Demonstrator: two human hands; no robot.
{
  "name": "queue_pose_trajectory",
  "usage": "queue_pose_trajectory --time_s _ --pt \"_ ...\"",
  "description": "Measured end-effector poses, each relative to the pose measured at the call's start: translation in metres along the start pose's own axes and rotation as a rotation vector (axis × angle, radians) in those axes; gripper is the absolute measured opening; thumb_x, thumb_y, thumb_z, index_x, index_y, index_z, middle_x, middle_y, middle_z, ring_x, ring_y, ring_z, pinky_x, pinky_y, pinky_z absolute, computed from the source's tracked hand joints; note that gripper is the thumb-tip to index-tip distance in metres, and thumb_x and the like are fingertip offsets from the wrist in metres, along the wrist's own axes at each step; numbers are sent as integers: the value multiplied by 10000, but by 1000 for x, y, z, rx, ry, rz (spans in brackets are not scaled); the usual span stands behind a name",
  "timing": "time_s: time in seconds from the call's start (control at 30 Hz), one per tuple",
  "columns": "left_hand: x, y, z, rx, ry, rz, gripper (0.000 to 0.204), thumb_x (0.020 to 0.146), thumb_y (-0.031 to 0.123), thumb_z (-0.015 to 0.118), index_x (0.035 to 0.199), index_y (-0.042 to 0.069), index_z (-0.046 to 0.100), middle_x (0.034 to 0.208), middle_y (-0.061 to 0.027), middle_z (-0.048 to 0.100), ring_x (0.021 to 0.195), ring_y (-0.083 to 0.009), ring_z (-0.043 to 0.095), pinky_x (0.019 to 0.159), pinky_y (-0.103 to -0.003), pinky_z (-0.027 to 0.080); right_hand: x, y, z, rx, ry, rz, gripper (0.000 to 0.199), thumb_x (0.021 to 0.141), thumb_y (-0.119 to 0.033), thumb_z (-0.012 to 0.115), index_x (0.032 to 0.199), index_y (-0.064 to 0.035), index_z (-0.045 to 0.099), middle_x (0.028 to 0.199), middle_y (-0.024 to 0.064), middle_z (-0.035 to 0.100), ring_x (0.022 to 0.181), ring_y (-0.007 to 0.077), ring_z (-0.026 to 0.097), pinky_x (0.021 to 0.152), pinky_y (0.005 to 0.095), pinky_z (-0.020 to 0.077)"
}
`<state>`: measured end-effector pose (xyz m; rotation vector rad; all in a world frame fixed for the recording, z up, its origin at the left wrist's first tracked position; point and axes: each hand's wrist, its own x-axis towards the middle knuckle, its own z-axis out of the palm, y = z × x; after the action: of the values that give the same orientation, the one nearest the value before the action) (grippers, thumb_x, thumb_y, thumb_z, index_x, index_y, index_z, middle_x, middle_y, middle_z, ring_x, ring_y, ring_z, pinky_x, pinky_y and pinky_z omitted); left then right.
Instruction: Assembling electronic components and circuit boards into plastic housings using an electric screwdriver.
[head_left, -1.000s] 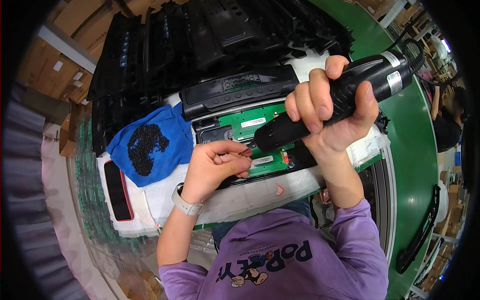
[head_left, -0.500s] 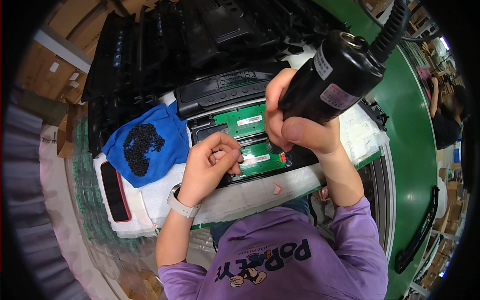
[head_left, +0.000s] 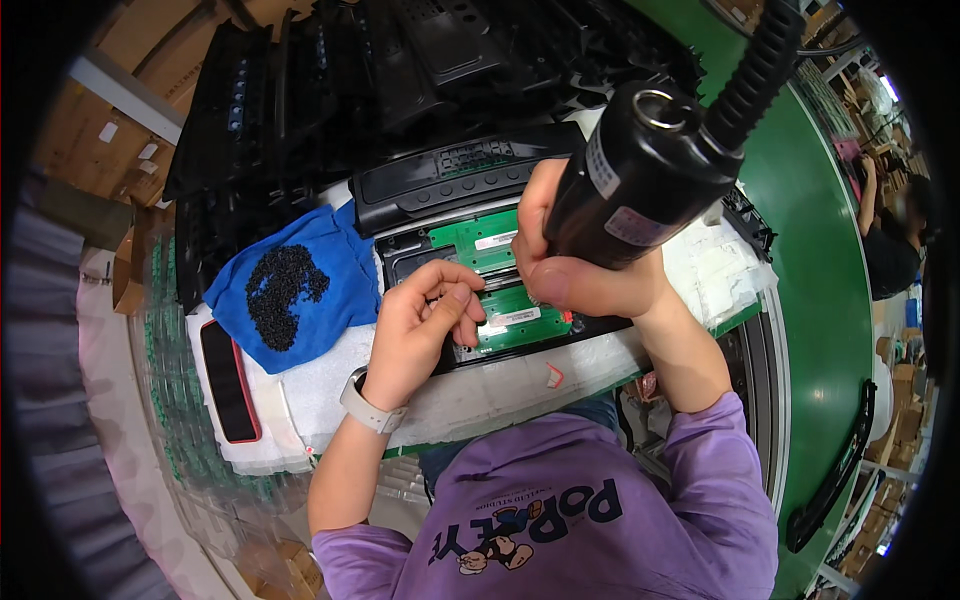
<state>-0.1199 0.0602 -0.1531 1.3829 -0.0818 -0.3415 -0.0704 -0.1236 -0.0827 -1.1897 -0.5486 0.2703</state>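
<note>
A black electric screwdriver (head_left: 635, 185) with a coiled cord is gripped in my right hand (head_left: 600, 287); its tip is hidden behind the hand. Beneath it lies a green circuit board (head_left: 520, 333) with a white label, set in a black plastic housing (head_left: 405, 262). A second green board (head_left: 458, 237) sits in the same housing, farther away. My left hand (head_left: 415, 318) is at the near board's left end, thumb and fingers pinched together. Whatever they hold, if anything, is too small to make out. Small black screws (head_left: 278, 310) are heaped on a blue cloth (head_left: 345, 260) at the left.
A dark phone with a red edge (head_left: 230, 385) lies on the white padded work surface (head_left: 330, 395). Beyond the housing stands a black panel with buttons (head_left: 450, 190), backed by stacked black plastic parts (head_left: 370, 90). Another person (head_left: 890, 245) is at far right.
My right hand and the screwdriver have shifted slightly left, with the screwdriver's rear end lower in view. My left hand stays almost in place, still pinched.
</note>
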Motion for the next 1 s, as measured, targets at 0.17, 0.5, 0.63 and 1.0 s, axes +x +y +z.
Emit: queue_pose_trajectory --time_s 0.17,0.5,0.63,1.0 --pt "-1 1 2 10 17 33 153 891 92 522 993 -19 542 774 -52 593 635 -75 559 582 -194 454 -3 10 -2 -180 -78 -220 362 612 -109 733 868 16 509 592 31 526 498 74 493 474 201 407" --pt "-5 12 6 -8 -10 10 132 847 7 566 963 -38 609 827 -117 654 728 -134 638 644 -211 504 7 4 -21 547 -116 -465 395 868 -367 496 1071 -35 425 563 44 479 387 137 418 434 297 372" --pt "-5 12 4 -16 -19 2 136 845 9 571 964 -41 616 836 -128 659 740 -149 647 655 -217 510 6 6 -23 563 -41 -429 359 886 -377 446 1052 -59 449 580 39 492 390 139 420 446 317 378" --pt "-5 13 0 -86 -36 -10 120 810 10 610 917 -41 591 827 -144 654 695 -166 644 643 -248 522 2 8 -16 523 20 -454 334 886 -361 440 1041 -66 455 564 46 477 391 144 421 451 320 392"
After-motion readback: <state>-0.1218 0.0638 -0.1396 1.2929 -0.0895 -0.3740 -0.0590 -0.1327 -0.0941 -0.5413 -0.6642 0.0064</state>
